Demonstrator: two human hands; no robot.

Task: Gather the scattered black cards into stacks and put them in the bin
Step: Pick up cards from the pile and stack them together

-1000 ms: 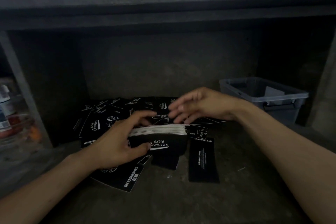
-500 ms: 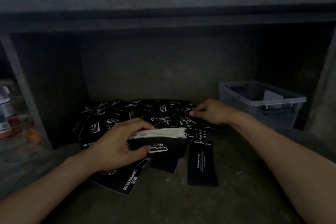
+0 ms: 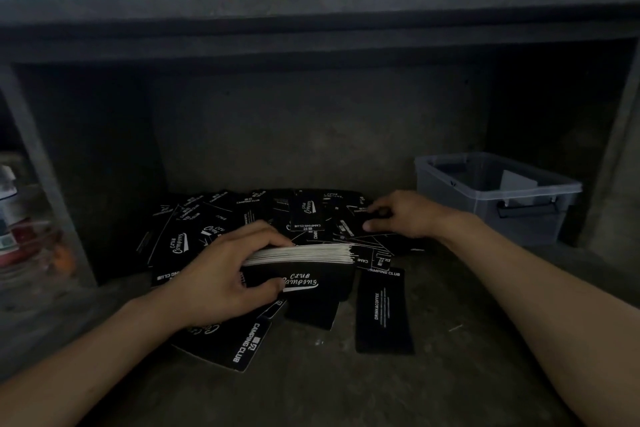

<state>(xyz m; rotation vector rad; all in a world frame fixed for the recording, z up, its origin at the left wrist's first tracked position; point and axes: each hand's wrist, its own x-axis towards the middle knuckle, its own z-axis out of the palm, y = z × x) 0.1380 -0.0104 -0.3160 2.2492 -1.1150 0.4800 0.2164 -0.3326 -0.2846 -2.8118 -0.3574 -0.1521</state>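
**q:** what's sitting where now, front to back?

**a:** nearest is a lone card flat on the shelf floor, just right of the stack; left hand grips that stack, thumb on its face and fingers over the top edge, same as a second ago; behind it the scattered black cards lie in a heap

**q:** and the other hand?

**a:** right hand was spread above the stack; now it's at the heap's far-right edge, fingers curled, pinching cards there; bin is far right, well apart
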